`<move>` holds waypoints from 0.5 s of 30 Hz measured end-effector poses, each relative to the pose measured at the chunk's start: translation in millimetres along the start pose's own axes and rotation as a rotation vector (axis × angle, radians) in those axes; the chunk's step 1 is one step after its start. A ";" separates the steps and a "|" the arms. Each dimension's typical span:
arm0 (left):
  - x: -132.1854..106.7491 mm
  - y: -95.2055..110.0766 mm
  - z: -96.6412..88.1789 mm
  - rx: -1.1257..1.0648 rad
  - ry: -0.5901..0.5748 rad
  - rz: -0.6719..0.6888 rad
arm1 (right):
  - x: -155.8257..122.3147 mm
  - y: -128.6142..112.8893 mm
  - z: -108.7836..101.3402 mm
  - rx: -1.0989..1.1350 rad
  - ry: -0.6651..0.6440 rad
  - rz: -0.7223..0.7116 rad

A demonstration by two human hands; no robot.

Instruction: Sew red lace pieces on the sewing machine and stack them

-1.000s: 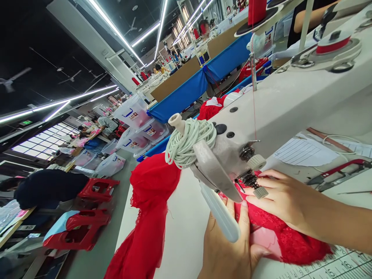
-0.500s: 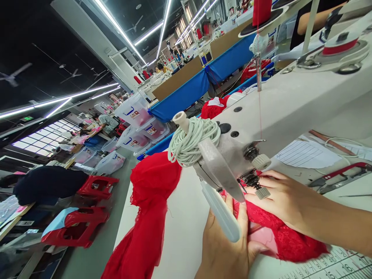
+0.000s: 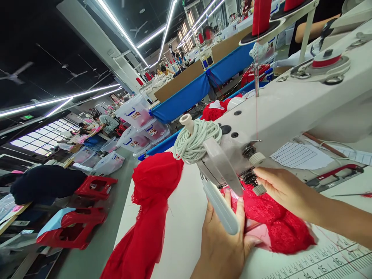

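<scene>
A white sewing machine stands over a piece of red lace lying on the white table. My left hand lies on the lace just in front of the needle area, fingers pressed flat on the cloth. My right hand rests on the lace to the right of the presser foot, fingers curled onto the fabric. A white lamp arm crosses in front of my left hand. A coil of pale cord hangs on the machine head.
A heap of red fabric drapes over the table's left edge. Red-handled snips and a paper sheet lie behind my right arm. A ruler strip runs along the front edge. Red stools, plastic bins and other workers fill the aisle.
My right hand has drawn back slightly to the right and lifted its fingers off the lace's middle. The lace has shifted a little under the foot. The view tilted slightly.
</scene>
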State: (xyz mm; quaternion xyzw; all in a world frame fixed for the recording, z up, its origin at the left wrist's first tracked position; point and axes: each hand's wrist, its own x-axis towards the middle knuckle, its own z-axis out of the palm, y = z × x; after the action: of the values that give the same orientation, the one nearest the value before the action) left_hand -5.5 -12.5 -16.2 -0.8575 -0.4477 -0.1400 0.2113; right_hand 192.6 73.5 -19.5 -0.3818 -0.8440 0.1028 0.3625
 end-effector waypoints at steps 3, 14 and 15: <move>-1.1 1.5 2.1 -0.023 0.004 -0.035 | 8.1 -1.2 -3.2 0.000 0.032 0.038; -1.7 2.9 2.3 -0.018 0.000 -0.039 | 10.2 -12.3 -0.1 -0.117 0.158 0.098; -1.7 2.9 2.6 -0.018 0.002 -0.038 | 10.1 -12.4 0.1 -0.116 0.158 0.095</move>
State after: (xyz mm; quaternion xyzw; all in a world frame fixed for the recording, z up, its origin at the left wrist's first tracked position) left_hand -3.9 -14.0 -19.9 -0.8505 -0.4626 -0.1491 0.2012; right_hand 181.0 72.3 -8.6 -0.4486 -0.7982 0.0402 0.3999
